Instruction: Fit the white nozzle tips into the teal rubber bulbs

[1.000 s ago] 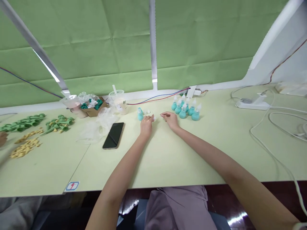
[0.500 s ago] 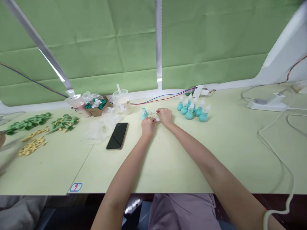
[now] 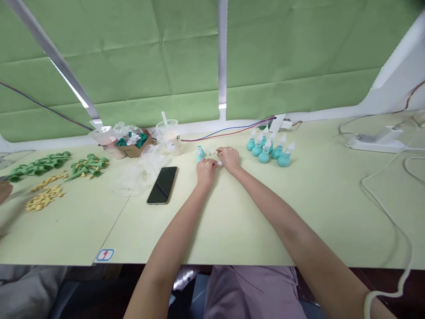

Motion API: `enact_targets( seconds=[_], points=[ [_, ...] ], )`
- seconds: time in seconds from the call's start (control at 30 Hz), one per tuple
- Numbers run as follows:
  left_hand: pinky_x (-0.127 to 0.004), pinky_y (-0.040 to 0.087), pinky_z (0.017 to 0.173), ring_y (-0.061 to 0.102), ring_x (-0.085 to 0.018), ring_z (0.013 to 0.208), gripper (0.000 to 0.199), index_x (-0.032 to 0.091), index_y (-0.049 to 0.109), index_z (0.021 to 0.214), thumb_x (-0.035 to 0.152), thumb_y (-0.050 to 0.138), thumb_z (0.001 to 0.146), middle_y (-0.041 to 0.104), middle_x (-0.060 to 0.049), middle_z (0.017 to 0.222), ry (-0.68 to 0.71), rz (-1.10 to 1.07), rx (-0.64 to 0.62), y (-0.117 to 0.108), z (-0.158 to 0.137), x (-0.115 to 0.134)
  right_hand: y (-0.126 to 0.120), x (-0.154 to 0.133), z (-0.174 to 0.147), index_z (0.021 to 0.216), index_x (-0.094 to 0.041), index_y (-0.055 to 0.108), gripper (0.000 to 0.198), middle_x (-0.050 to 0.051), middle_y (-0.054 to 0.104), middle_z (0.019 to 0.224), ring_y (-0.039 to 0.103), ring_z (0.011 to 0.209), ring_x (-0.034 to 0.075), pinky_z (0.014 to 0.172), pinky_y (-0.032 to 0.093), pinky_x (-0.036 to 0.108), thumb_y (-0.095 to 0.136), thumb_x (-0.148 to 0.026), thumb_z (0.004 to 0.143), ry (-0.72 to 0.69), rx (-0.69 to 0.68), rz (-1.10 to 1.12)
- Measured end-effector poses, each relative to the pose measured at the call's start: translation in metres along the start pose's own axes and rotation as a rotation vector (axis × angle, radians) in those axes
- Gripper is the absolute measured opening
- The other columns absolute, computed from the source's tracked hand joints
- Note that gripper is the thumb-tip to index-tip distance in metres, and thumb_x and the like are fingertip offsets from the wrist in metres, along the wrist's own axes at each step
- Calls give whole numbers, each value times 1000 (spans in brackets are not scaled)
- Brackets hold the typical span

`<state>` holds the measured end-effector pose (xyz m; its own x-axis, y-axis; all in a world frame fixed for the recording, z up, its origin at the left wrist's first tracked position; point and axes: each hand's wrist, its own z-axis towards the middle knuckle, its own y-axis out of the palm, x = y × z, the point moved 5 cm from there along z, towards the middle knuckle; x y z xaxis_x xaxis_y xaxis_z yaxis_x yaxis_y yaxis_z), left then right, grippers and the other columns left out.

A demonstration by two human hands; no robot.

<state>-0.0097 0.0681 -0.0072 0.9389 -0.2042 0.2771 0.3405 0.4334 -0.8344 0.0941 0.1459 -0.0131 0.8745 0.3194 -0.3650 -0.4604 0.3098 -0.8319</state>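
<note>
My left hand (image 3: 206, 172) rests on the table with its fingers pinched around a small white piece (image 3: 218, 163), which sticks out on the right side. Just beyond its knuckles stands a teal bulb part (image 3: 200, 152), open at the top. Close by on the right, my right hand (image 3: 229, 158) has its fingertips pressed together beside several small white pieces (image 3: 210, 153); what lies in them is too small to make out. To the right of it, several teal squeeze bulbs (image 3: 264, 157) with clear pointed tips stand upright in a group.
A phone (image 3: 162, 185), a crumpled clear bag (image 3: 141, 175), two drink cups (image 3: 173, 144) and a cardboard box (image 3: 136, 150) are on the left. Farther left lie green horn-shaped parts (image 3: 40, 166) and yellow pieces (image 3: 43, 198), near a co-worker's hand (image 3: 5, 191). A power strip (image 3: 378, 141) trails a cable at right.
The view has tilted slightly. Both hands keep nearly the same places and pinched shapes. At the far left, the co-worker's hand has come a little further into view.
</note>
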Motion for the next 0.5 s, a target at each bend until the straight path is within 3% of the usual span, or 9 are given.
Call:
enact_targets(
  seconds=[0.13, 0.23, 0.4, 0.5],
  points=[
    [-32, 39, 79, 57, -22, 92, 17, 22, 69, 90, 30, 56, 84, 69, -7, 88, -17, -1, 6, -3, -1, 1, -17, -4, -9, 106, -23, 65, 27, 8, 68, 102, 58, 94, 22, 79, 40, 32, 45, -23, 88, -9, 133, 105],
    [-32, 38, 80, 56, -22, 93, 19, 21, 68, 91, 32, 54, 85, 69, -8, 90, -39, 5, 24, -7, -1, 1, -33, -11, -17, 108, -22, 64, 33, 5, 66, 109, 57, 97, 19, 81, 41, 29, 36, -18, 90, -105, 181, 244],
    [-33, 36, 81, 55, -21, 94, 22, 22, 67, 93, 34, 50, 87, 69, -7, 92, -104, -2, 72, -11, -1, -2, -49, -25, -38, 113, -26, 62, 38, 0, 66, 107, 54, 104, 18, 86, 41, 29, 45, -12, 82, -418, -85, 264],
    [-33, 36, 81, 55, -21, 94, 22, 22, 67, 93, 35, 50, 87, 69, -7, 91, -101, -27, 66, -10, -1, -2, -53, -23, -47, 129, -28, 47, 53, 0, 65, 108, 54, 104, 19, 87, 43, 32, 52, -12, 79, -423, -136, 288]
  ],
)
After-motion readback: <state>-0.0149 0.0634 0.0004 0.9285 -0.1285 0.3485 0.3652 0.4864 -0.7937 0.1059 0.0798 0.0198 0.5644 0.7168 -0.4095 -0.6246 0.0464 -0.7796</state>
